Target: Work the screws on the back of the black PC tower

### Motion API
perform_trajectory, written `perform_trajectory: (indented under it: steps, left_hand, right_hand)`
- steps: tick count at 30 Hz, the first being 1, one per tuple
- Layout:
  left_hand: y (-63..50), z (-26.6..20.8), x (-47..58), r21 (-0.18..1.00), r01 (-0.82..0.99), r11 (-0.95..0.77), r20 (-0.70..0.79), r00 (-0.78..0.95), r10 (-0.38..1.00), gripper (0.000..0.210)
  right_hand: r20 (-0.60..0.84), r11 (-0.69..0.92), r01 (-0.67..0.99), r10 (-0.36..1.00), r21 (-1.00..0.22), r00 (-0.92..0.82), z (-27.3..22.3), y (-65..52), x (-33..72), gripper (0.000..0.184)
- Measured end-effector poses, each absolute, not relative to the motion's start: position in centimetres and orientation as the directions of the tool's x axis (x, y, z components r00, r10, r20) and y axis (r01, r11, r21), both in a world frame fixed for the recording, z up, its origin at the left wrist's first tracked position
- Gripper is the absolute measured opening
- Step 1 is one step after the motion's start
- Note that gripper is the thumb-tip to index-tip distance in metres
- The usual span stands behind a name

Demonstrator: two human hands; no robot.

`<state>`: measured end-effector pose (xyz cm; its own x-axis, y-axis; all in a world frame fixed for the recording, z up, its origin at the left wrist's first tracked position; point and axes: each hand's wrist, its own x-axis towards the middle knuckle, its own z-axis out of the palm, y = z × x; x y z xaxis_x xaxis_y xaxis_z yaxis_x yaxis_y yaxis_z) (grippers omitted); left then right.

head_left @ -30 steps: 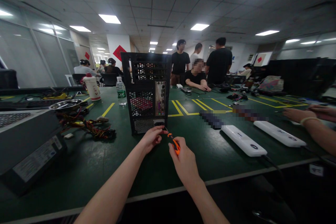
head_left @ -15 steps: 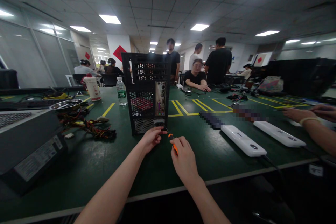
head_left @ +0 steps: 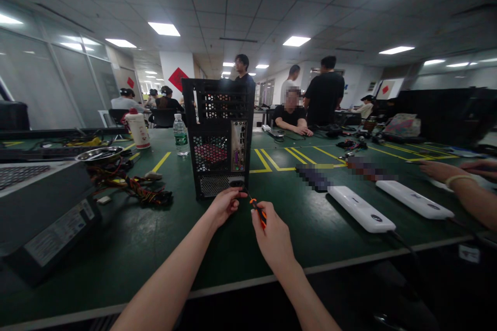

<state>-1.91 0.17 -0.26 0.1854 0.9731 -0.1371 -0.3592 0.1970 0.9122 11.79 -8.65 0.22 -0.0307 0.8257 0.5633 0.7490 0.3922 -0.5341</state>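
Note:
A black computer case (head_left: 223, 137) stands upright on the green table, its back panel with ports and vents facing me. My right hand (head_left: 274, 232) grips an orange-and-black screwdriver (head_left: 264, 217), whose thin shaft slants up toward the case's lower right corner. Beside the screwdriver's tip, my left hand (head_left: 227, 204) is closed, with the index finger reaching to the tip by the power socket (head_left: 236, 183). Whatever those fingers pinch there is too small to make out.
On the left lie a power supply unit (head_left: 46, 217), bundled cables (head_left: 143, 191) and a metal bowl (head_left: 99, 153). A water bottle (head_left: 180, 137) stands behind. White power banks (head_left: 361, 209) lie at the right, near another person's hand (head_left: 438, 171). More people are beyond the table.
My right hand's fingers have shifted on the screwdriver handle, which is turned slightly. My left hand stays by the tip. A standing person behind the case has moved left.

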Motion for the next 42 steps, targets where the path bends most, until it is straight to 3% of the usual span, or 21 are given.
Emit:
perform_trajectory:
  steps: [9, 16, 26, 42]
  left_hand:
    - [-0.01, -0.14, -1.89, 0.921, -0.344, 0.181, -0.12, 0.193, 0.974, 0.026]
    - [-0.26, 0.21, -1.7, 0.94, -0.3, 0.164, -0.109, 0.193, 0.975, 0.039]
    - [-0.15, -0.22, -1.81, 0.943, -0.304, 0.134, -0.072, 0.206, 0.976, 0.04]
    - [-0.21, -0.08, -1.66, 0.95, -0.278, 0.142, -0.083, 0.212, 0.974, 0.042]
  right_hand:
    - [0.625, 0.419, 0.791, 0.778, -0.445, -0.061, -0.08, -8.6, 11.75, 0.02]
    - [0.654, 0.447, 0.772, 0.754, -0.452, -0.054, -0.13, -8.64, 11.78, 0.025]
    - [0.669, 0.479, 0.754, 0.74, -0.449, -0.071, -0.11, -8.88, 11.89, 0.035]
    - [0.639, 0.485, 0.704, 0.767, -0.52, -0.056, 0.0, -8.78, 11.93, 0.024]
